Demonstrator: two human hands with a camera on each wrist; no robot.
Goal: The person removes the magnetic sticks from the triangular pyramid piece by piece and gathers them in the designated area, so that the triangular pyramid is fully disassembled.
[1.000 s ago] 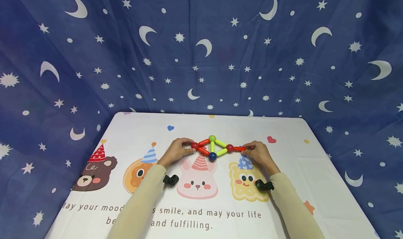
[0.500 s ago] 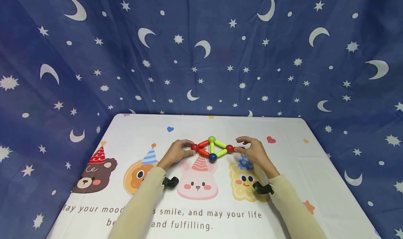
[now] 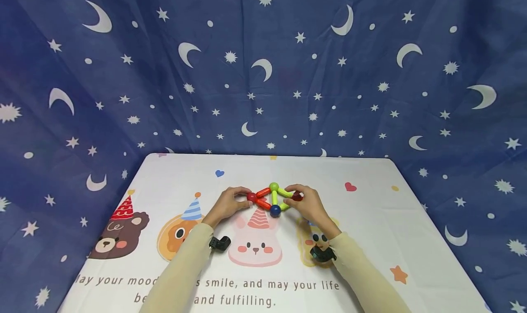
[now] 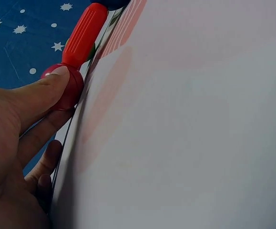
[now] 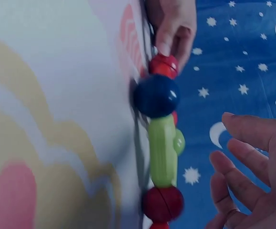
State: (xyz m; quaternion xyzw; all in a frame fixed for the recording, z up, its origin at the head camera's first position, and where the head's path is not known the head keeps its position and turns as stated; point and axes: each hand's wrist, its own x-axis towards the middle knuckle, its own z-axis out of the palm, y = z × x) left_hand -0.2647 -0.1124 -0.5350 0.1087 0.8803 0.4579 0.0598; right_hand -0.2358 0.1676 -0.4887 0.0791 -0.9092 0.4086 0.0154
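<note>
Left hand (image 3: pixel 228 205) pinches, thumb opposite fingers; right hand (image 3: pixel 309 207) loose, thumb apart from slightly bent fingers.

The head view costs us part of one red ball (image 3: pixel 297 196) behind the right hand (image 3: pixel 308 205), plus lettering (image 3: pixel 243 284) under the left sleeve (image 3: pixel 180 272). We find the blue ball (image 4: pixel 111 4) cropped (just a sliver) atop the left wrist view, a red rod (image 5: pixel 159 225) below in the right.

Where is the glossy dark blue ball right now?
In the head view, the glossy dark blue ball sits between the left hand and right hand, where a ribbed red rod on its left meets two yellow-green rods.
</note>
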